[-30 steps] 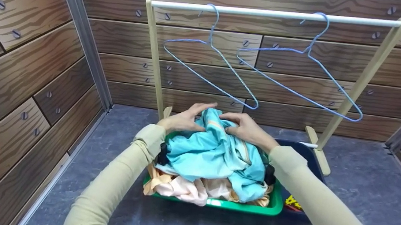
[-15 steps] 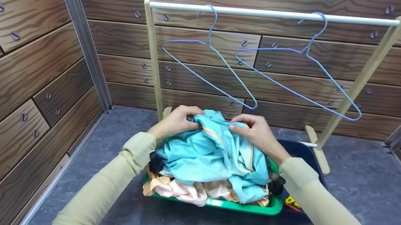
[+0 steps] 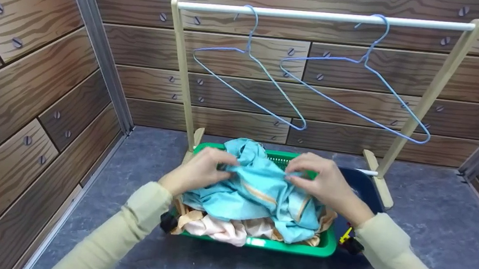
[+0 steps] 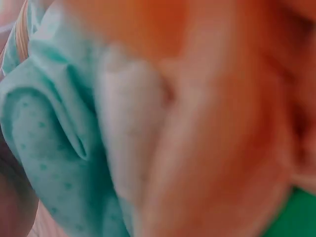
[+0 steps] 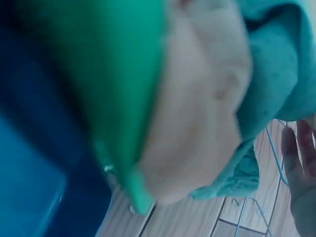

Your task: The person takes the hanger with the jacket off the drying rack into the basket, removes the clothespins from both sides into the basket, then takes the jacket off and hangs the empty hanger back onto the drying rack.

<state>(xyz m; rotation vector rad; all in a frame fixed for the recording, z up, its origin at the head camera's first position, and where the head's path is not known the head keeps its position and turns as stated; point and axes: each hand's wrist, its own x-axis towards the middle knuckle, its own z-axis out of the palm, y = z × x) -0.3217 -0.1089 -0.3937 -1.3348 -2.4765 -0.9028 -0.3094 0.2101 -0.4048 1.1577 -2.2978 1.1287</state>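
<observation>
In the head view, a crumpled turquoise garment [image 3: 254, 206] with a peach trim stripe lies over the green basket [image 3: 290, 247]. My left hand [image 3: 201, 170] pinches its upper left part between thumb and fingers. On the other side my right hand [image 3: 323, 180] pinches a fold near the upper right. Small darker marks dot the turquoise cloth [image 4: 54, 153] in the left wrist view, where the near hand is blurred. Pale pink and peach clothes [image 3: 217, 229] show beneath the garment at the basket's front. Part of the basket's far rim shows behind it.
A dark blue basket [image 3: 360, 185] with a small yellow item [image 3: 346, 235] in it stands right of the green one. Behind both is a clothes rack [image 3: 321, 16] carrying two blue wire hangers [image 3: 271, 78] [image 3: 385, 80]. Wood-patterned walls enclose the grey floor [image 3: 448, 207].
Both hands have come nearer to me and moved farther apart, drawing the turquoise garment's upper part wider. More of the green basket's far rim is now uncovered.
</observation>
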